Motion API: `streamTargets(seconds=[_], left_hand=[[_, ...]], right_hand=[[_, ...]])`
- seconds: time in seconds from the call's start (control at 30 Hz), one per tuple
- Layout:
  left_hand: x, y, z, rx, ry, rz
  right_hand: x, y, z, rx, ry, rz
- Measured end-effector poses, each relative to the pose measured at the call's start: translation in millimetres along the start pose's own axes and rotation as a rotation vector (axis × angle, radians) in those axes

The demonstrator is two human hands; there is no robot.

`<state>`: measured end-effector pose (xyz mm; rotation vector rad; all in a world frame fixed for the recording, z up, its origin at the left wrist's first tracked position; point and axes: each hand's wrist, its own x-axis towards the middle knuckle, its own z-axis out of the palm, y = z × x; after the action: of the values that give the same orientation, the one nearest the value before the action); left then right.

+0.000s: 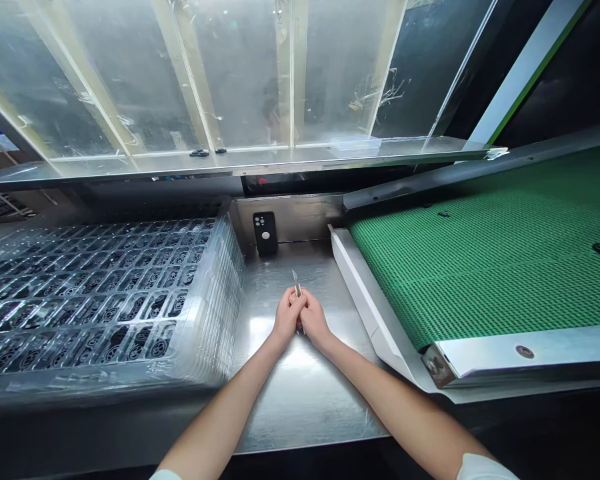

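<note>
Over the steel worktop (275,427), my left hand (285,313) and my right hand (314,317) are closed together around a slim utility knife (297,283). Its pointed blade sticks up and away from me, leaning slightly left. Most of the handle is hidden by my fingers, with a bit of it showing below them. Beyond my hands, a black phone (265,233) stands against the low metal wall, its camera side facing me.
On the left is a tall stack of clear plastic trays (210,320) with small black round parts in the top one. A green mesh conveyor belt (480,267) on the right carries a few black parts. Overhead hangs a metal-edged shelf (260,163) with clear panels.
</note>
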<state>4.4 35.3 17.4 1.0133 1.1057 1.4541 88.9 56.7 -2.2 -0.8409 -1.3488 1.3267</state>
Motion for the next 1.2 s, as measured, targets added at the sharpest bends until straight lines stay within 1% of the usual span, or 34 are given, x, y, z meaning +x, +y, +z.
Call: streamTargets(seconds=[0.4,0.77,0.97,1.1,1.13,1.2], left_hand=[[-3,6,2.5,-0.007,0.01,-0.012],[-2,3,1.9,-0.016,0.014,0.022],[-2,0,2.8,0.04,0.026,0.058],[-2,-3,6.3,0.104,0.09,0.117],[-2,-3,6.5,0.116,0.121,0.134],[-5,-3,6.2,0.151,0.238,0.212]], right_hand=[[1,3,-1,-0.005,0.005,0.008],[2,4,0,0.011,-0.001,-0.007],[5,6,2,0.006,0.031,-0.057],[7,5,3,-0.014,0.044,-0.1],[7,5,3,-0.024,0.043,-0.104],[8,6,2,-0.048,0.034,-0.099]])
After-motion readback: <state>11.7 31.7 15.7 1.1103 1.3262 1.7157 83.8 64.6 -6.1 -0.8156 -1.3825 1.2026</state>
